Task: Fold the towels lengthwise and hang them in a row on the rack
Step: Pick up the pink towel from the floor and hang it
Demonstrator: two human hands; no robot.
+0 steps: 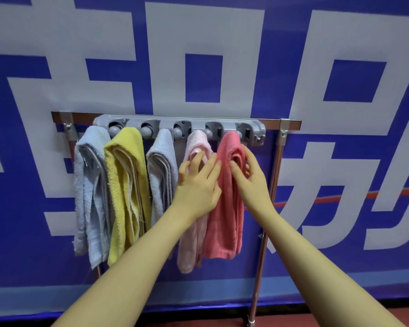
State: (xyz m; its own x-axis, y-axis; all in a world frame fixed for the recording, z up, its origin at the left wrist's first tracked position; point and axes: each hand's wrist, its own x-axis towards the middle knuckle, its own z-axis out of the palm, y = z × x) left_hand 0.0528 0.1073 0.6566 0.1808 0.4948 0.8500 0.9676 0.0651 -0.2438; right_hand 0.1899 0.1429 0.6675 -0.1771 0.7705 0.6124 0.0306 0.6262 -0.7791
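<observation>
Rack point(222, 125): grey plastic strip with a row of roller clips, long axis horizontal, mounted on a brown crossbar point(80, 117) between metal brackets.
Towels: five, hanging side by side from the clips, each folded into a narrow strip with its long axis vertical and free ends pointing down.
Order from left: light blue towel point(90, 185); yellow towel point(125, 185); pale blue-grey towel point(162, 171); pale pink towel point(194, 241); coral towel point(227, 208).
Left hand point(196, 185): fingers spread apart, laid flat across the pale pink towel with fingertips against the left edge of the coral towel; grips nothing.
Right hand point(250, 175): thumb and fingers pinched on the upper folds of the coral towel, just below its clip.
Support: chrome upright pole point(262, 244) under the right bracket, reaching down to the floor.
Backdrop: blue banner point(198, 74) with large white characters, directly behind the rack.
Floor point(340, 318): reddish-brown strip visible at the bottom right.
</observation>
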